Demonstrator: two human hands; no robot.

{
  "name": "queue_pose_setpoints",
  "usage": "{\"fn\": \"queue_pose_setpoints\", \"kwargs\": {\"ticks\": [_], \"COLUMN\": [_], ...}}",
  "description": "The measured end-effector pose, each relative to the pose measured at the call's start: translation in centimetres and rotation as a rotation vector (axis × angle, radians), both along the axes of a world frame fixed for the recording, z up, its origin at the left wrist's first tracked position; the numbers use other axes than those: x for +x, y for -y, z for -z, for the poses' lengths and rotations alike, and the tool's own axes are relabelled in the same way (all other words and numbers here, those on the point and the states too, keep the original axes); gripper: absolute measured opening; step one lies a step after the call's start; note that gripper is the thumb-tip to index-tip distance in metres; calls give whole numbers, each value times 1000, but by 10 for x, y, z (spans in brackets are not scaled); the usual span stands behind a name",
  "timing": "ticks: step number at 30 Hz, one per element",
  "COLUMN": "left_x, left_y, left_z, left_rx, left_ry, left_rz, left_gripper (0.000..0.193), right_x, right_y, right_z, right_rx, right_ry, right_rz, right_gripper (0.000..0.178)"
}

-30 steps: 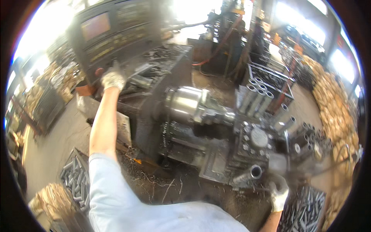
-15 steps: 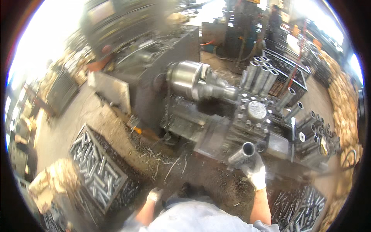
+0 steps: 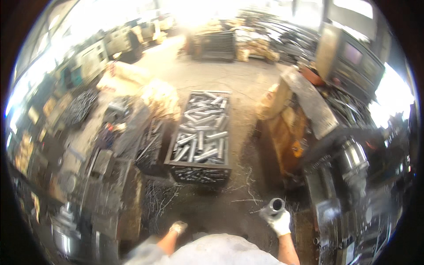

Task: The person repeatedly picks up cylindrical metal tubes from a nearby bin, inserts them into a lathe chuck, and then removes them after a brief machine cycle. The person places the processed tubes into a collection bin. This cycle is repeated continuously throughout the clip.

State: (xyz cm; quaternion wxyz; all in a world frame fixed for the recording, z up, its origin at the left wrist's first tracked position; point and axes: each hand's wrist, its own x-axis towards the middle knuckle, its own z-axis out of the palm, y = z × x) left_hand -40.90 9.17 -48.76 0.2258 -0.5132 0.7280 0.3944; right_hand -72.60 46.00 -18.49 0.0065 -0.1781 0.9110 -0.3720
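Note:
My right hand (image 3: 282, 224), in a white glove, is wrapped round a short metal tube (image 3: 268, 213). The tube's round open end tilts up and away from me. Low in front of my body, to the left, hangs my gloved left hand (image 3: 178, 228), apart from everything around it. Its fingers are too smeared to read, and no thing shows in it. Straight ahead stands a dark metal crate (image 3: 198, 166) heaped with loose metal tubes (image 3: 201, 140). Both hands are nearer to me than the crate.
A lathe with a shiny chuck (image 3: 354, 155) stands close on my right. Another machine (image 3: 106, 190) flanks me on the left. Metal shavings (image 3: 163, 198) litter the floor. Yellowish sacks (image 3: 161, 95) lie beyond the crate's left side, and a stacked rack (image 3: 213, 46) stands far ahead.
My view has swung left, away from the lathe, so the crate of tubes now lies straight ahead. The metal tube has stayed in my right hand. My left hand still hangs low.

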Motion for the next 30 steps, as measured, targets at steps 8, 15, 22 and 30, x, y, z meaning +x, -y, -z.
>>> {"fn": "queue_pose_setpoints", "kwargs": {"ticks": [8,15,22,30], "left_x": [234,336,308,299], "left_y": [-10,-134,-253,-208], "left_z": [19,40,50,-131], "left_rx": [-96,33,-124,-1341], "left_ry": [202,159,326,792], "left_rz": [-601,-867,-1632,-2464], "left_gripper": [50,50,49,63], "right_x": [80,164,250,305], "right_y": [249,368,494,619], "right_z": [16,-8,-54,-42], "right_rx": [4,43,-115,113], "right_ry": [98,138,83,150], "right_rz": [-904,-1405,-1815,-1993], "right_gripper": [60,46,41,63]}}
